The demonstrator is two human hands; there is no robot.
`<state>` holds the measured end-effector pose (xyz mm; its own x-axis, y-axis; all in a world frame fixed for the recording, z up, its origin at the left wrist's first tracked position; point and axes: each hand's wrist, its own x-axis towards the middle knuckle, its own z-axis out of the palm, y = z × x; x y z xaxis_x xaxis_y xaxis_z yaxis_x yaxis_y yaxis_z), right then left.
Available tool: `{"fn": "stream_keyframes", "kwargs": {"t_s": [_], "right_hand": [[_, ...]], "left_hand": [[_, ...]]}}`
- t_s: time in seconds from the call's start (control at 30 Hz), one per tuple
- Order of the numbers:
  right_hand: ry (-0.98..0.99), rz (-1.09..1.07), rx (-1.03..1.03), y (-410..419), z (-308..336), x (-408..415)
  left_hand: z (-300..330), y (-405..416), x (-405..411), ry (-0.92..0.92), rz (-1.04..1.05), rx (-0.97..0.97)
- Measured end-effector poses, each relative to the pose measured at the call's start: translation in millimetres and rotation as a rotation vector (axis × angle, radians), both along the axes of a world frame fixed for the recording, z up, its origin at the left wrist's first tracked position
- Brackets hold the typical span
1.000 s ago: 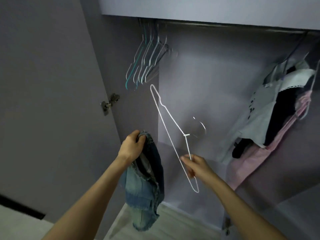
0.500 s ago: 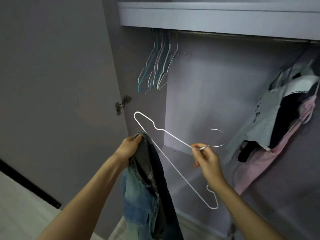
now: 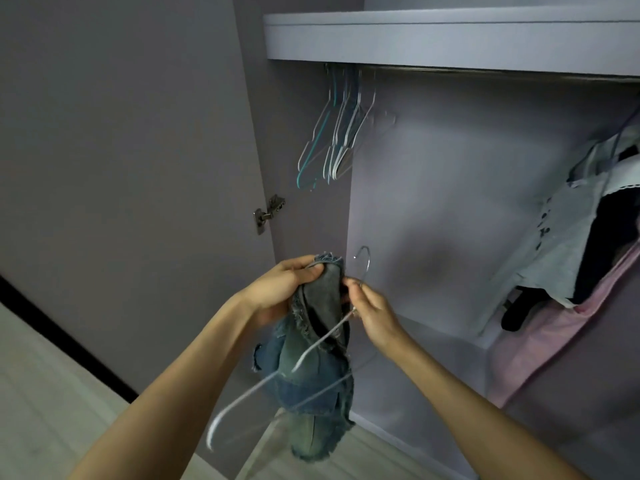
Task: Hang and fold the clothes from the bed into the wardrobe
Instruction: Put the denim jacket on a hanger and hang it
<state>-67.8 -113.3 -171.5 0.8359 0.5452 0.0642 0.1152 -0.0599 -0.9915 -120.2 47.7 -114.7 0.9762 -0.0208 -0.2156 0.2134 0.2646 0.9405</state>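
You have brought your two hands together in front of the open wardrobe. Half a second ago the thin white wire hanger [image 3: 311, 351] was held apart from the frayed blue denim garment [image 3: 313, 372]; now it lies across the denim, its hook [image 3: 364, 263] rising just above your fingers. Your left hand [image 3: 282, 289] grips the top edge of the denim, fingers curled round the fabric. Your right hand [image 3: 372, 310] pinches the hanger at its neck, touching the cloth. This looks like the start of threading the garment onto the hanger; it is not yet hung.

Above, a metal rail [image 3: 485, 71] runs under a pale grey shelf [image 3: 450, 36]. A cluster of empty teal and white hangers [image 3: 332, 140] sits at the rail's left end. Pale, black and pink clothes [image 3: 581, 244] hang at its right end. The open door [image 3: 121, 150] stands left, with light wooden floor [image 3: 41, 393] below.
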Motion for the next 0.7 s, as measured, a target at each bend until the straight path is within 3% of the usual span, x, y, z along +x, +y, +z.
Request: {"fn": "stream_keyframes", "kwargs": {"t_s": [0.13, 0.27, 0.4, 0.5, 0.7], "right_hand": [[-0.068, 0.063, 0.033, 14.1, 5.3, -0.2], [-0.111, 0.162, 0.011, 11.9, 12.8, 6.2], [-0.016, 0.21, 0.062, 3.3, 19.7, 11.2], [0.002, 0.216, -0.008, -8.4, 21.3, 14.8], [-0.43, 0.134, -0.15, -10.9, 24.0, 3.6]], "left_hand": [[14.8, -2.0, -4.3, -0.067, -0.055, 0.018], [29.5, -7.4, -9.4, -0.138, -0.147, 0.214], [39.3, -8.6, -12.2, -0.17, -0.167, 0.283], [37.0, -12.8, -12.7, -0.17, -0.149, 0.31], [33.6, -25.8, -8.4, -0.221, -0.292, 0.436]]}}
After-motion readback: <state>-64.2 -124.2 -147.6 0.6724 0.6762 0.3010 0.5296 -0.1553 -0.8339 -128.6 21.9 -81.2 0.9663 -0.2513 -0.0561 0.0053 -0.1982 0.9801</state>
